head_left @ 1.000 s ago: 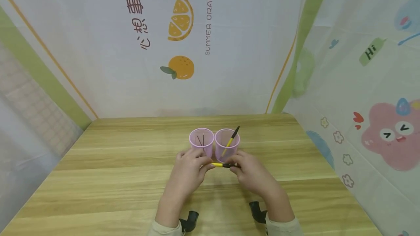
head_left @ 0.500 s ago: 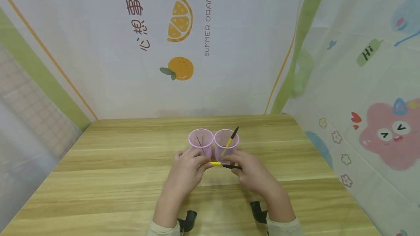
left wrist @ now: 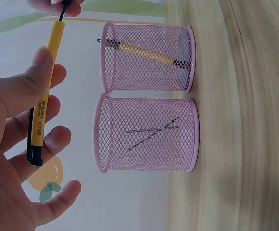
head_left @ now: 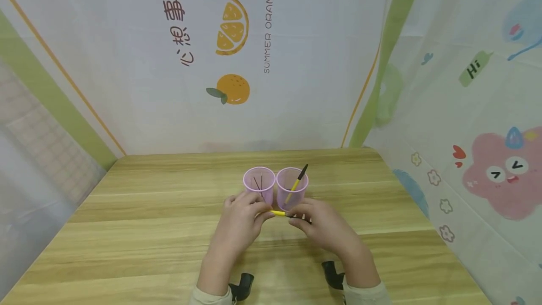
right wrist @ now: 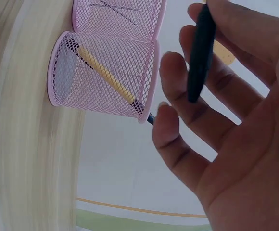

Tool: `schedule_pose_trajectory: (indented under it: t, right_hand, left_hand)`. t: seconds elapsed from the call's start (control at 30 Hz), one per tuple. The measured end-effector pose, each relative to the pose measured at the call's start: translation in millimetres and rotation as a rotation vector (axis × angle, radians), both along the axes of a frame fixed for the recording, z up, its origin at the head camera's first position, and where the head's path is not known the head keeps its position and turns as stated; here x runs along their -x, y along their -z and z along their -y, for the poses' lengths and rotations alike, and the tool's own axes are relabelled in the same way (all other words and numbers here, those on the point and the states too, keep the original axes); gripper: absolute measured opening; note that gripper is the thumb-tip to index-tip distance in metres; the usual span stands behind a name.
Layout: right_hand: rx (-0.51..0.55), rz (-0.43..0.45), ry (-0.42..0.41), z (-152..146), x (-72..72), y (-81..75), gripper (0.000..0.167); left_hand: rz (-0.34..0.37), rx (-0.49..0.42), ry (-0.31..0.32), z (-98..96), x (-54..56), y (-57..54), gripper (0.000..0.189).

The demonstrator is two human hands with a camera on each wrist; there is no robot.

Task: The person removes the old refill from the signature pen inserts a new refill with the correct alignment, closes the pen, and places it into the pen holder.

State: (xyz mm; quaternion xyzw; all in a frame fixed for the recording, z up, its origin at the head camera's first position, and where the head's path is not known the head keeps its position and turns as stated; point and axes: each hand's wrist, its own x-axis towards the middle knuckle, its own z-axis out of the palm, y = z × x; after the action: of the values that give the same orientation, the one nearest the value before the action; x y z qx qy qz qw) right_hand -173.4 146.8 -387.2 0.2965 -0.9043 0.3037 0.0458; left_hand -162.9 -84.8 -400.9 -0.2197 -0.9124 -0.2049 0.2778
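Note:
My left hand point(head_left: 241, 218) pinches the yellow pen barrel point(left wrist: 38, 122), black at its clip end, between thumb and fingers. From the barrel's other end a thin black refill point(left wrist: 63, 13) reaches to the fingertips of my right hand point(head_left: 323, 222). That hand pinches a tapered black front section point(right wrist: 201, 57) of the pen, its free end pointing back toward the palm. Just beyond both hands stand two pink mesh pen holders, side by side. The left holder point(left wrist: 149, 161) contains thin dark sticks point(left wrist: 154, 129); the right holder point(left wrist: 144, 79) has a yellow-and-black pen point(head_left: 297, 184) leaning in it.
The wooden table point(head_left: 148, 229) reaches back to a white printed curtain point(head_left: 305, 84). Another printed sheet point(head_left: 474, 164) hangs along the right side. Black wrist mounts point(head_left: 243, 286) stick out inward near the sleeves.
The right hand has shifted slightly left along the black section, so its fingertips are closer to the yellow barrel and cover more of the black part. The left hand has barely moved.

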Motion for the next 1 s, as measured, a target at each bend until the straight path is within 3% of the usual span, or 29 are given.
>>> schedule_pose_trajectory:
  t: [0.37,0.83,1.0]
  right_hand:
    - [0.007,-0.028,0.014,0,0.3,0.3,0.004]
    - [0.048,-0.063,0.034,-3,0.3,1.9,0.007]
    - [0.04,-0.073,0.044,-4,0.0,1.8,0.012]
  left_hand:
    - [-0.014,-0.016,0.017,0.3,-1.4,-0.7,0.009]
    - [0.023,-0.043,0.038,5.6,-5.0,-2.0,0.01]
    - [0.007,-0.025,0.018,11.3,-6.7,-2.7,0.01]
